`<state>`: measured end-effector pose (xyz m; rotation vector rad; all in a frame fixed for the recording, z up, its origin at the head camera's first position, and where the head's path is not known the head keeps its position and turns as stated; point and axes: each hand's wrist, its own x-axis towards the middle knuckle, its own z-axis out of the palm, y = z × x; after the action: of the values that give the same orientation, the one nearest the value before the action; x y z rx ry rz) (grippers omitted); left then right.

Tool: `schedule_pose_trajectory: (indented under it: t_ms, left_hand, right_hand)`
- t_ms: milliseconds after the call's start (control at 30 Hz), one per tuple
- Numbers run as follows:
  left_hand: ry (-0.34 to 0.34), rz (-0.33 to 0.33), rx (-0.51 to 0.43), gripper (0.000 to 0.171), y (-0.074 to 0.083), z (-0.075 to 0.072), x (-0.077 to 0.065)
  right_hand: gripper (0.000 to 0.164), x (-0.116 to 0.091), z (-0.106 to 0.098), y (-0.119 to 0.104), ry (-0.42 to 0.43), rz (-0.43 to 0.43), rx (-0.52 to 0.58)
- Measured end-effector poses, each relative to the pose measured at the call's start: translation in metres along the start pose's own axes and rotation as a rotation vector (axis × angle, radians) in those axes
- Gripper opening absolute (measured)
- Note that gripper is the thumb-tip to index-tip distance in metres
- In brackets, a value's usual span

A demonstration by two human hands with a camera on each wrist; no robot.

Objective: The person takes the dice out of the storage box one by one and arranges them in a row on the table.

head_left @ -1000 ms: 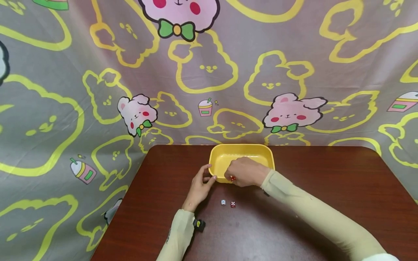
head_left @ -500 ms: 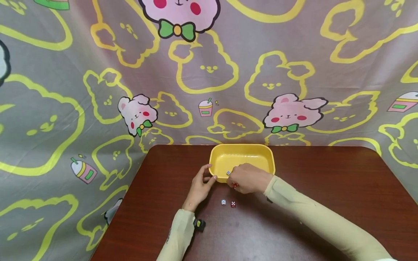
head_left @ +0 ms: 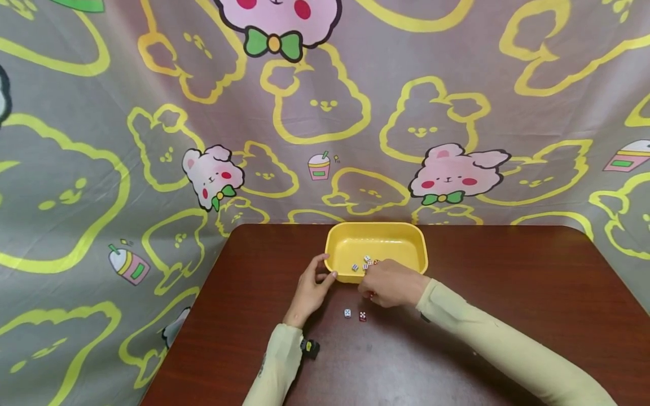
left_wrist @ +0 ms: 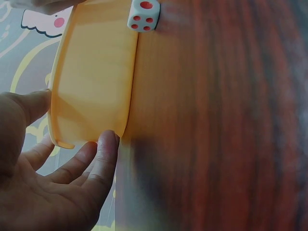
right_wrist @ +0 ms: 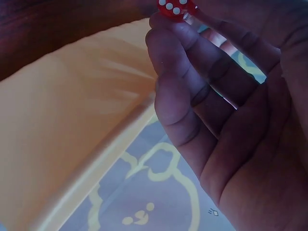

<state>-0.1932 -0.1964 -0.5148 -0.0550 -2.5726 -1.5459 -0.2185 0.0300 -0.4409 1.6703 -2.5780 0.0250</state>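
My right hand (head_left: 393,285) pinches a red die with white pips (right_wrist: 174,6) between thumb and fingertips, just in front of the yellow bin (head_left: 401,245). At the bin's left front corner rests my left hand (head_left: 307,293), its spread fingers and thumb touching the outside. Inside the bin lie several white dice (head_left: 355,267) and a red die (head_left: 376,261), partly screened by the right hand. On the table, nearer the wearer, a white die (head_left: 347,313) sits beside another red die (head_left: 363,316). A white die with red pips (left_wrist: 145,17) shows in the left wrist view.
The dark reddish-brown table (head_left: 508,293) extends to both sides and toward the wearer. Behind it and at the left hangs a grey curtain (head_left: 355,129) with cartoon rabbits. The bin stands near the table's back edge.
My right hand has drawn back from over the bin toward the front and slightly right, keeping the red die. Dice in the bin have come into view. The left hand stays in place.
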Motion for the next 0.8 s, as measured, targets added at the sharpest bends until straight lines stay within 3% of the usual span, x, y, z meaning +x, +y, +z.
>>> schedule_pose_trajectory:
  t_ms: [267,567,800]
  left_hand:
    - [-0.003,0.006,-0.002,0.049,0.000,-0.002,0.000]
    - [-0.005,-0.003,0.007,0.049,-0.001,-0.003,-0.003]
    - [-0.009,0.001,-0.007,0.048,0.000,-0.002,-0.003]
  right_hand:
    - [0.023,-0.004,0.006,-0.003,-0.026,0.007,0.017]
    - [0.017,-0.009,0.014,-0.010,0.014,-0.003,0.022]
    - [0.019,-0.011,0.022,-0.013,-0.017,0.037,0.039]
